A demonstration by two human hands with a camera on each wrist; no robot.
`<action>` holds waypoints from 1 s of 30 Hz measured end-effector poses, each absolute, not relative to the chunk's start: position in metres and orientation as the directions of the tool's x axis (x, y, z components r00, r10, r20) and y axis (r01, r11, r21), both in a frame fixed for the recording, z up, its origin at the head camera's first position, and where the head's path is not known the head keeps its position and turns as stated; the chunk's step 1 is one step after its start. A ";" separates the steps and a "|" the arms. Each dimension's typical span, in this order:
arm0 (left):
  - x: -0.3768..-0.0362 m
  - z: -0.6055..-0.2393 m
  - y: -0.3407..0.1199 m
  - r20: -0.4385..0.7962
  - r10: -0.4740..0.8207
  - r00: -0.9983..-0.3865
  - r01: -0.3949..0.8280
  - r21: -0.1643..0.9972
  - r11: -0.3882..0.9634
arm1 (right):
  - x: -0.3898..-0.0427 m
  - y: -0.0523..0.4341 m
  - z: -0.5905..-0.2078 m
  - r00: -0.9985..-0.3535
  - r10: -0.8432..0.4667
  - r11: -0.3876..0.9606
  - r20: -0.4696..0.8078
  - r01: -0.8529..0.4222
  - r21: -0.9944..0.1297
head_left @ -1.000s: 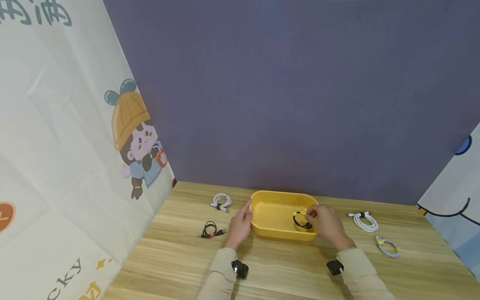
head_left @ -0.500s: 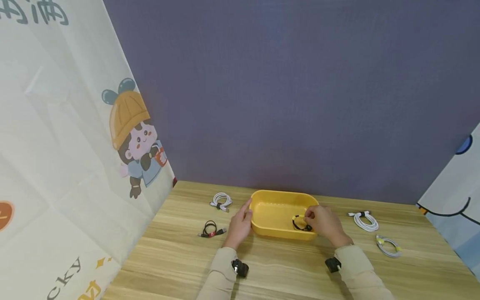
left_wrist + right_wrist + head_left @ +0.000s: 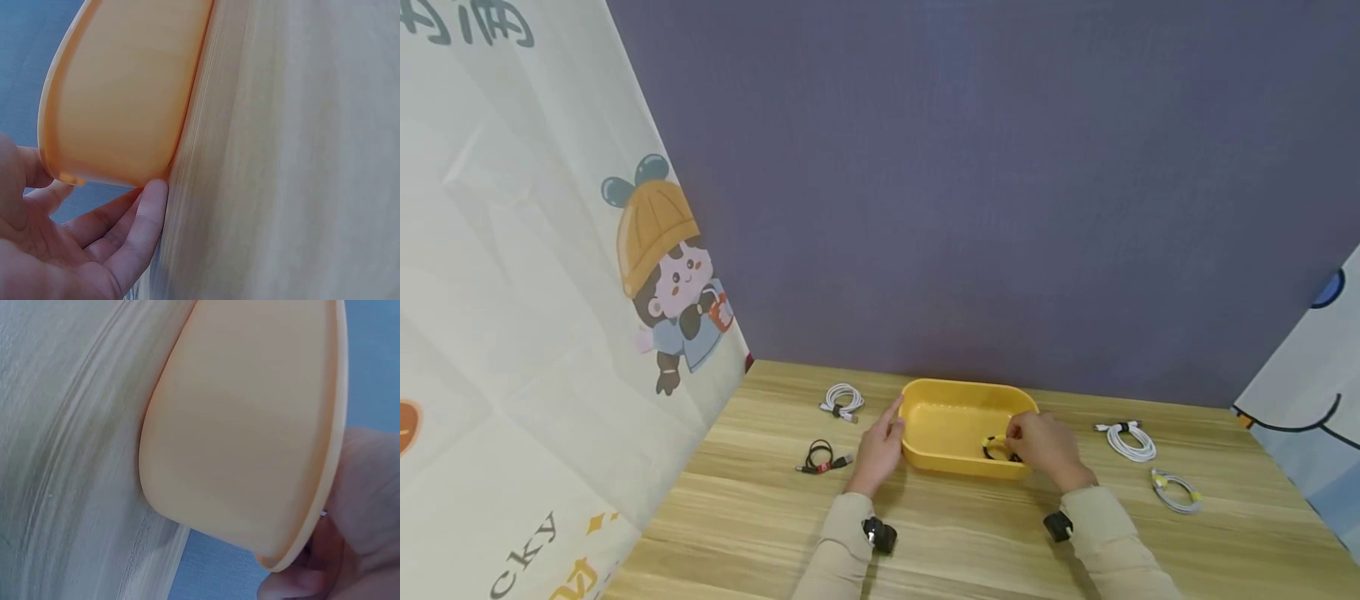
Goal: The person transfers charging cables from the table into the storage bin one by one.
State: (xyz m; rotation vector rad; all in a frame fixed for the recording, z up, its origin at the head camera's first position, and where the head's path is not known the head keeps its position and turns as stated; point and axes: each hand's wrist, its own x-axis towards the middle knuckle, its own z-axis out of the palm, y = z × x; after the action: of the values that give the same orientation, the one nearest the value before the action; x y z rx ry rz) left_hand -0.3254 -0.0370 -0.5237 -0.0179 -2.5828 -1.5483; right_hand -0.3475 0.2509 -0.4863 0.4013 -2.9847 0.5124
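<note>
A yellow plastic bin (image 3: 962,467) stands on the wooden table. My left hand (image 3: 877,457) rests against its left end; in the left wrist view the fingertips (image 3: 153,194) touch the outer wall low down, near the tabletop. Reaching over the right end, my right hand (image 3: 1051,450) pinches a coiled black cable (image 3: 987,450) with a yellow tie, down inside the bin near the front right corner. The fingers cover part of that coil. In the right wrist view, the bin wall (image 3: 237,437) hides the cable and most of the fingers.
Left of the bin lie a coiled white cable (image 3: 842,402) and a black cable with a red tie (image 3: 822,458). On the right are another white coil (image 3: 1131,443) and a grey-white cable with yellow ties (image 3: 1177,492). A dark panel (image 3: 985,208) rises behind the table.
My right hand has shifted slightly left and lower into the bin with the black cable, which is now more covered by the fingers. The left hand and bin stay put.
</note>
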 end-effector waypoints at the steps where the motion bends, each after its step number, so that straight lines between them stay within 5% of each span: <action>1: -0.325 -0.523 -0.037 0.111 -0.054 -0.992 0.073 0.880 0.469 | -0.347 0.250 -0.486 -0.962 -0.242 0.913 0.125 -0.269 -0.306; 30: -0.324 -0.520 -0.038 0.101 -0.048 -0.994 0.069 0.893 0.445 | -0.341 0.237 -0.476 -0.976 -0.206 0.954 0.073 -0.217 -0.208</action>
State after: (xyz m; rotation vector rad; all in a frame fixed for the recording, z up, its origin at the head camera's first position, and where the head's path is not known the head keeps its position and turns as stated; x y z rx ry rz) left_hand -0.3238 -0.0377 -0.5201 -0.0184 -2.5748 -1.5982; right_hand -0.3411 0.2372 -0.4760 0.3307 -3.0556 0.3342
